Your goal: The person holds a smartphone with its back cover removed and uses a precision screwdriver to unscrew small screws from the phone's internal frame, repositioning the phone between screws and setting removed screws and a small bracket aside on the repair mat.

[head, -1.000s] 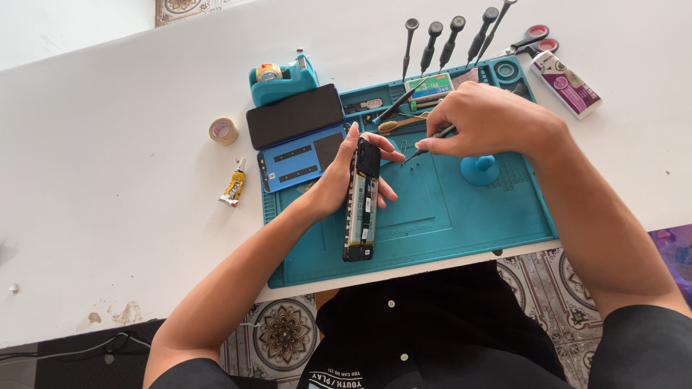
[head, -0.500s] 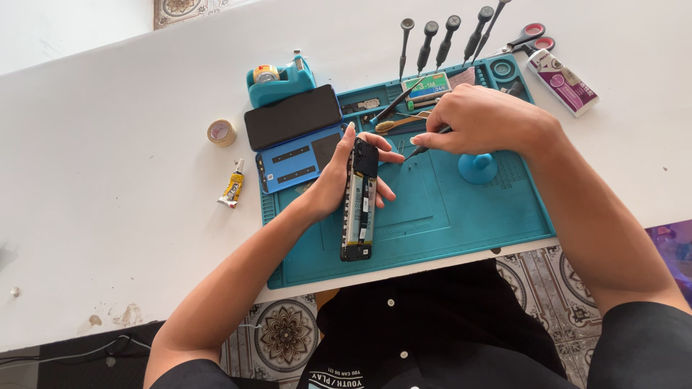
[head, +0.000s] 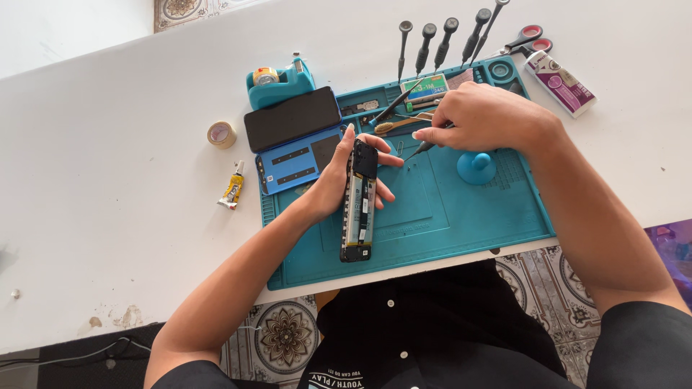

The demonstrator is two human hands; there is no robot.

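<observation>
Our left hand (head: 339,180) clasps the opened phone (head: 359,202), long axis twelve-to-six; our right hand (head: 479,115), at two o'clock, pinches a screwdriver (head: 422,148).

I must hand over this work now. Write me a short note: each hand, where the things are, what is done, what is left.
Left hand: holds the opened phone on its edge on the blue mat.
Right hand: grips a thin screwdriver, tip down on the mat.
Nearby: black screen and blue back cover lie at the mat's far left.
Done: the phone's back is off.
Left: its inner parts remain in place.
</observation>
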